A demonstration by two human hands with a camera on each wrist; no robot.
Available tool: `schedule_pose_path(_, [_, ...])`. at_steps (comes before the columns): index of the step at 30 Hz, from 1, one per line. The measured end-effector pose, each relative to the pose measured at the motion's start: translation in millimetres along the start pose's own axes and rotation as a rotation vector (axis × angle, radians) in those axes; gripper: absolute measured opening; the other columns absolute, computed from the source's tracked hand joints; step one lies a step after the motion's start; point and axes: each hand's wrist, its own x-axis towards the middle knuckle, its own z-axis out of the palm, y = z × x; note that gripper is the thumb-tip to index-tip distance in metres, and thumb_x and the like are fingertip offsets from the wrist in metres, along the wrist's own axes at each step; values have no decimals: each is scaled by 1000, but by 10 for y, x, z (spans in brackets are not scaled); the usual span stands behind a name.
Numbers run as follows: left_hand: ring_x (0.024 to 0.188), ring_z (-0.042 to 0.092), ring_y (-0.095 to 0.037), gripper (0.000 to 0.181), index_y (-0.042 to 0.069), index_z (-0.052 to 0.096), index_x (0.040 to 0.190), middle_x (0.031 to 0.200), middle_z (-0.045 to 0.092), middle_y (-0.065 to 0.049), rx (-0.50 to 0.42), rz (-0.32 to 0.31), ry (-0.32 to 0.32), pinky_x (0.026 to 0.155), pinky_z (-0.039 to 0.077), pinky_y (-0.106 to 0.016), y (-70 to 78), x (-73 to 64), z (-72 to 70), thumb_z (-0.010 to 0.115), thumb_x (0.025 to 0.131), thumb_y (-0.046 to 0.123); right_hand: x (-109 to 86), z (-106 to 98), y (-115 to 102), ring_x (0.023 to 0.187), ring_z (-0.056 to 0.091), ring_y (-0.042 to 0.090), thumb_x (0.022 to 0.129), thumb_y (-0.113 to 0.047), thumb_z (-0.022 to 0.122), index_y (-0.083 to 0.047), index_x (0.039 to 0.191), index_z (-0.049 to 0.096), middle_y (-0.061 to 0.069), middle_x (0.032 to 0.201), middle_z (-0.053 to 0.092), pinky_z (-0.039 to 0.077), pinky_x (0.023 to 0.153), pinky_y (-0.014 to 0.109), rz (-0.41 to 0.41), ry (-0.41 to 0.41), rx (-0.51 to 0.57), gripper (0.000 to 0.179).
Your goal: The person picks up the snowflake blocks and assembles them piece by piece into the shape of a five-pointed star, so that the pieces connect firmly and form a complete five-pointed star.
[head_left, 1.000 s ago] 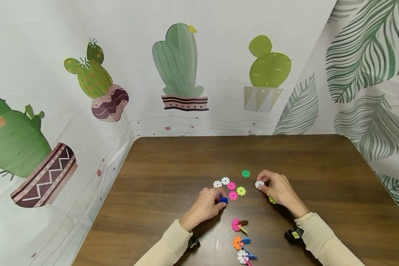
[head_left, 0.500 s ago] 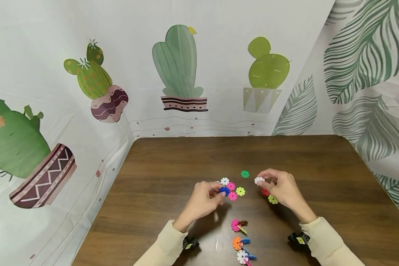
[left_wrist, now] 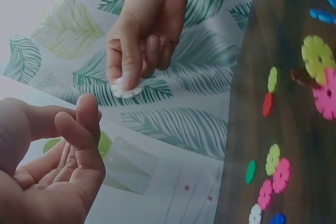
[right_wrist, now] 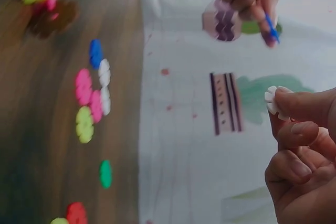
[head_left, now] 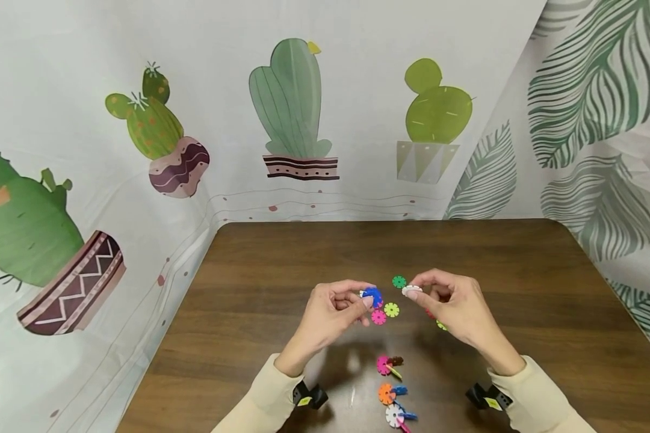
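My left hand (head_left: 327, 316) pinches a blue notched plastic disc (head_left: 376, 294) between thumb and fingers, raised over the table. Facing it, my right hand (head_left: 463, 310) pinches a white notched disc (head_left: 410, 290) the same way. A short gap separates the two discs. From the right wrist, the blue disc (right_wrist: 272, 29) appears edge-on at the left fingertips, and the white disc (right_wrist: 271, 99) shows beyond the right thumb. In the left wrist view the white disc (left_wrist: 126, 89) hangs below the right thumb, while the left fingers hide the blue one.
Loose discs lie on the wooden table (head_left: 260, 270): green (head_left: 399, 281), yellow (head_left: 392, 310), pink (head_left: 378, 317), red (right_wrist: 76, 213) and another blue one (right_wrist: 95, 53). Nearer the body sit joined clusters led by a pink disc (head_left: 383, 364), an orange disc (head_left: 386, 394) and a white disc (head_left: 393, 415).
The left hand has lifted the blue disc from the table and moved it up and right. The right hand has raised the white disc and brought it left, turning it flatter. The hands are closer together.
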Motion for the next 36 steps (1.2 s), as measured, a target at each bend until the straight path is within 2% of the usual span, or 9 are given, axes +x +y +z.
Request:
schedule_pose_path(4, [62,73,-8,25,11,79,125,83,76,-28,-10,-14,-11,46,39,-17,40,-23,10,76,100,14,-31,3,-145,48,42,3,92,-19,87,-26,96,77,-7,56,51,35,42,26,-25,3,23,13])
schedule_pose_path(6, [61,72,-8,26,9,79,126,80,75,-26,-38,-25,-18,46,37,-17,62,-34,14,75,100,13,-48,2,-200,49,43,3,91,-19,87,-26,96,77,-8,57,52,36,43,26,-23,1,33,13])
schedule_pose_path(8, [62,71,-9,27,5,78,127,77,75,-20,-75,-37,-32,47,38,-17,84,-39,20,74,101,12,-61,3,-244,49,43,4,91,-18,88,-25,96,78,-7,58,53,36,43,26,-16,-1,50,13])
schedule_pose_path(12, [62,70,-6,29,3,76,129,72,73,0,-163,-77,-70,52,45,-16,122,-38,34,73,102,13,-80,11,-308,49,43,5,92,-20,87,-25,96,80,-6,58,56,36,42,27,7,-14,91,10])
schedule_pose_path(15, [62,69,-4,31,1,75,130,72,72,6,-214,-102,-95,56,51,-16,137,-38,42,73,102,13,-93,27,-340,50,44,5,93,-21,86,-25,97,80,-6,59,57,37,43,27,14,-36,110,8])
schedule_pose_path(21, [61,69,-5,30,-1,74,130,73,72,6,-236,-97,-91,61,59,-19,155,-36,56,72,102,9,-116,60,-372,50,44,4,93,-18,86,-25,97,81,-6,59,58,36,42,26,-7,-35,123,10])
schedule_pose_path(29, [59,70,-7,28,0,75,127,69,71,5,-246,-80,-75,55,50,-17,184,-30,81,73,100,9,-127,108,-387,48,39,1,91,-11,87,-24,96,81,-6,57,56,33,40,25,-90,-10,150,15])
schedule_pose_path(36, [60,70,-6,27,-3,73,126,72,74,8,-264,-81,-87,56,49,-16,199,-21,88,72,101,7,-113,112,-371,48,39,2,88,-4,88,-24,95,82,-3,68,68,33,40,23,-149,4,177,22])
